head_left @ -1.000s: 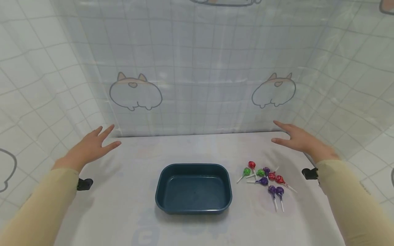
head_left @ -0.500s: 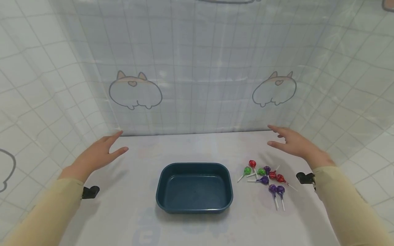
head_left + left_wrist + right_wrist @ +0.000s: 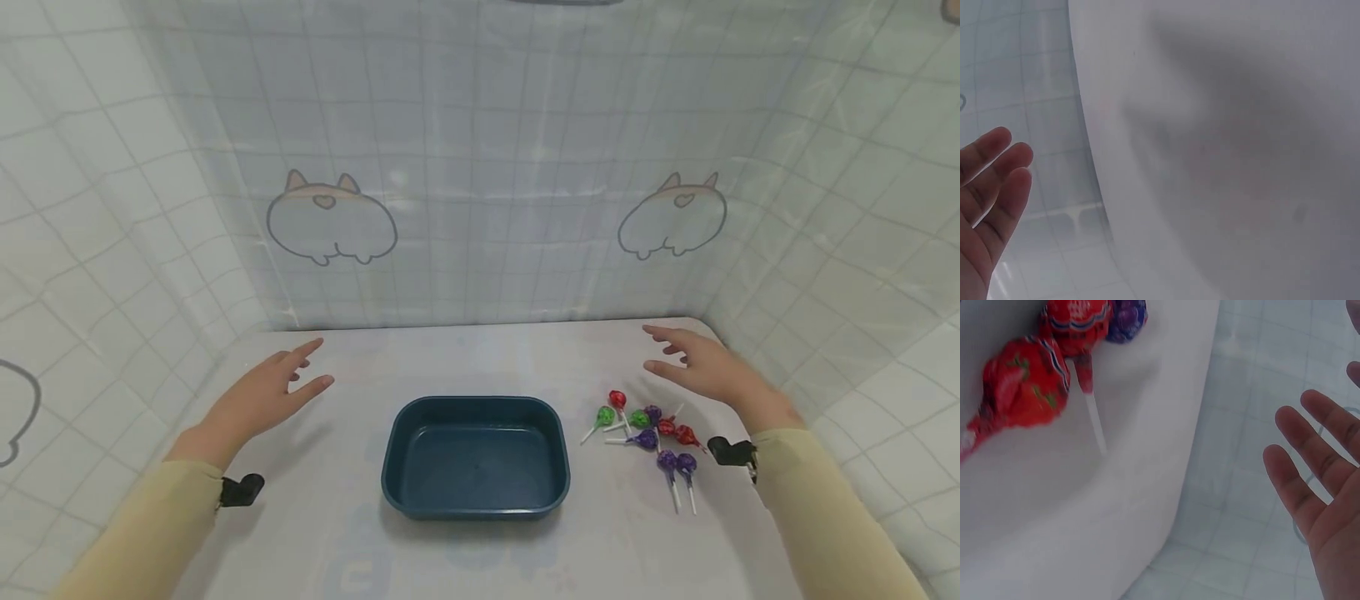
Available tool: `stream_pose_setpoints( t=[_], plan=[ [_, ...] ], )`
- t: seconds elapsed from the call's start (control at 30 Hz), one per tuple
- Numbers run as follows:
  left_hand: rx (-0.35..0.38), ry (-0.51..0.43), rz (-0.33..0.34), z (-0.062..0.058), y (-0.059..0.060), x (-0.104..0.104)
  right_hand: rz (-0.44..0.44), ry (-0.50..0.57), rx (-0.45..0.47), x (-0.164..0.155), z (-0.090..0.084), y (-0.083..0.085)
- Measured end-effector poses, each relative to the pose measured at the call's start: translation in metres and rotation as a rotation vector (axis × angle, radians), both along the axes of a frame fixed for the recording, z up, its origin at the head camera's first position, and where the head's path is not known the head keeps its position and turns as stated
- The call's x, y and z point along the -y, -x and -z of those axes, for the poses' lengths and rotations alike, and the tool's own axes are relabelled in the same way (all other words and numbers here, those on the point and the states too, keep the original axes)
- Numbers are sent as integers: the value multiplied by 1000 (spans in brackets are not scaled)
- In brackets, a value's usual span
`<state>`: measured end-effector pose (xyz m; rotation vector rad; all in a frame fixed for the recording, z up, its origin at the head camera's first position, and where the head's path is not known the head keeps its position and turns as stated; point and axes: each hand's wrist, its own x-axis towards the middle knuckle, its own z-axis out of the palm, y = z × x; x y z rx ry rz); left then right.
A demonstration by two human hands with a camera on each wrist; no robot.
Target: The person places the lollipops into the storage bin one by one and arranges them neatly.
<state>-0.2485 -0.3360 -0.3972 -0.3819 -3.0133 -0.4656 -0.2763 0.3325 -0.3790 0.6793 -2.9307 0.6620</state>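
Observation:
My left hand [image 3: 258, 402] hovers over the left side of the white table, fingers extended and holding nothing; the left wrist view shows its fingers [image 3: 1013, 200] and a shadow below. On the other side my right hand [image 3: 705, 367] is in the air just behind and right of a group of lollipops, also with nothing in it. The group has red lollipops [image 3: 686, 435], green lollipops [image 3: 604, 417] and purple lollipops [image 3: 667, 461], with white sticks pointing various ways. In the right wrist view a red lollipop [image 3: 1029, 381] appears close up. Between the hands stands a dark blue rectangular tray [image 3: 476, 513] with nothing in it.
White sheeting with a grid pattern and cartoon drawings forms a back wall [image 3: 480, 208] and side walls around the table [image 3: 285, 533]. The tray stands left of the lollipops. A black wrist device [image 3: 242, 490] is on the left sleeve, another [image 3: 731, 451] on the right.
Both hands have come lower in the head view and inward, the left one moving right and the right one slightly left. The tray and the lollipops stay in place.

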Motion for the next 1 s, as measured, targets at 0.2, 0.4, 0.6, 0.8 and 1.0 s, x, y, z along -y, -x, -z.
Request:
stream_pose_setpoints(
  t=[0.2, 0.4, 0.6, 0.8, 1.0],
  plan=[
    [10, -59, 10, 7, -6, -12, -15, 36, -18, 7, 5, -3],
    [5, -110, 28, 12, -11, -23, -16, 49, -22, 12, 13, -5],
    [-7, -147, 42, 18, -17, -34, -30, 79, -5, 17, 22, -5],
    [-20, -202, 97, 24, -27, -48, -37, 107, -4, 23, 25, -6],
    [5, -282, 123, 27, -37, -65, -35, 91, 0, 29, 29, -7]
  ],
)
